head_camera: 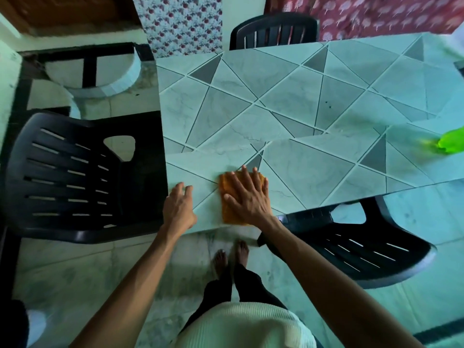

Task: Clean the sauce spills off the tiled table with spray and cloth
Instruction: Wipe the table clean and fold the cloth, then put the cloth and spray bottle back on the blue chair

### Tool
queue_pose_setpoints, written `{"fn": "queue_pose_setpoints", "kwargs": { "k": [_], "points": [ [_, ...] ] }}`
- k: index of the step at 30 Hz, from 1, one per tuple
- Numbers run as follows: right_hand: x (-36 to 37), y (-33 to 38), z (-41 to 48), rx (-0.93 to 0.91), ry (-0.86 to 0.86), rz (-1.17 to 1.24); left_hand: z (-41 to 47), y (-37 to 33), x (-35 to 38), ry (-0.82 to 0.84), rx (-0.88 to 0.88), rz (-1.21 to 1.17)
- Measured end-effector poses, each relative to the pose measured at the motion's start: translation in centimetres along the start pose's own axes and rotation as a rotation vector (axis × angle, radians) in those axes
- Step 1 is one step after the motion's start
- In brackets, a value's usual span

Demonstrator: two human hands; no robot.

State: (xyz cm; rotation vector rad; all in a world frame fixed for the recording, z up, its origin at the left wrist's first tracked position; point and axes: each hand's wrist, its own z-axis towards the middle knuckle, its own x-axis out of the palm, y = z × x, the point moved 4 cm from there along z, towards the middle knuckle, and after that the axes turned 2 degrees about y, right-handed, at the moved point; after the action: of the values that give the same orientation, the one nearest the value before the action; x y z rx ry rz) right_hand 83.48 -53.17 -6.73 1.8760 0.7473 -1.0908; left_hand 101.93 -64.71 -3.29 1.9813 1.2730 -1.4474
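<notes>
Cloth (229,209) is lying under my flat, spread right hand (247,197); I'm bracing my open left hand (178,205) at nine o'clock, pressing evenly across the table (301,104).

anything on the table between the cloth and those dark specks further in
Nothing visible. Bare tiles of the table run from the orange cloth, under the right hand, to the dark specks. The green spray bottle sits far right, off that path.
</notes>
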Motion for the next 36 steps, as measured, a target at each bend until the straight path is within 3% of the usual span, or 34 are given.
{"fn": "queue_pose_setpoints", "kwargs": {
  "k": [5,9,12,16,22,25,29,36],
  "points": [
    [-2.2,-0.7,-4.4,0.429,-0.226,0.261,-1.1,-1.8,1.2,-0.134,-0.004,-0.258],
    [-2.1,-1.1,-4.7,0.658,-0.122,0.5,-0.7,-4.8,2.7,-0.081,-0.032,-0.497],
    [-3.1,-1.8,-3.7,0.781,-0.033,0.711,0.3,-6.2,3.0,-0.048,-0.173,-0.59],
    [-3.7,-1.8,-3.1,0.672,0.052,0.938,0.8,-7.2,2.6,-0.035,-0.238,-0.609],
    [-6.8,-3.0,-6.8,0.445,0.075,1.373,0.0,-9.5,2.3,0.041,-0.237,-1.074],
    [-9.7,-5.4,-9.6,0.385,0.074,1.515,-1.5,-12.9,1.3,0.293,-0.182,-1.347],
    [-12.6,-11.0,-13.9,0.37,0.027,1.533,-3.4,-19.8,1.0,0.564,-0.001,-1.391],
    [-17.0,-23.5,-22.0,0.394,-0.187,1.445,-7.2,-34.9,2.6,0.259,0.157,-1.322]
  ]
}}
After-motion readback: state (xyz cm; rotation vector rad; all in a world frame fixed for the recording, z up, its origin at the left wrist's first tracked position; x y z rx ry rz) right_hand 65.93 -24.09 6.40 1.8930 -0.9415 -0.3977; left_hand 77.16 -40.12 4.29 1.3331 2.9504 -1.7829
